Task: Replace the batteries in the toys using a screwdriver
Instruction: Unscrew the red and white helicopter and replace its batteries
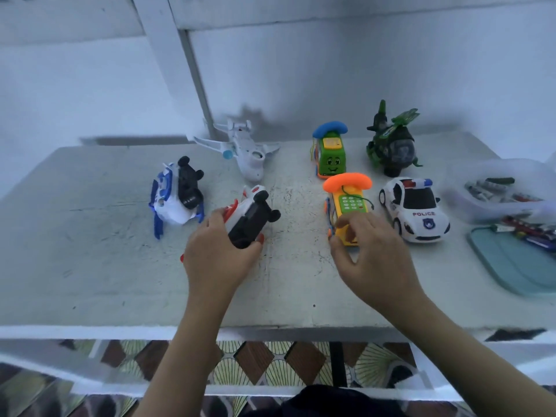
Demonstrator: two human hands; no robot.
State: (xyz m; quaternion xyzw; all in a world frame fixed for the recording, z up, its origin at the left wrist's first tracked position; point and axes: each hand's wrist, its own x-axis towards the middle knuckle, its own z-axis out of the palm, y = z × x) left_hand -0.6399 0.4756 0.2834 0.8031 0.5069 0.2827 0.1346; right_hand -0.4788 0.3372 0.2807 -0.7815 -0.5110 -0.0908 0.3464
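The job looks barely begun: neither hand holds a screwdriver and no battery cover is visibly off. The left hand [216,254] grips a red-and-white toy [249,215] lying underside-up on the desk [90,266], while the right hand [370,254] pinches the yellow phone toy [350,203] — what look like batteries wait in the clear tub [496,191] far right.

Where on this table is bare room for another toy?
The widest bare patch is the near-left corner of the table, in front of the blue-and-white toy and left of the left hand. A narrower lane runs between the red-and-white toy and the yellow phone toy. The right side is crowded: police car, clear tub and teal tray.
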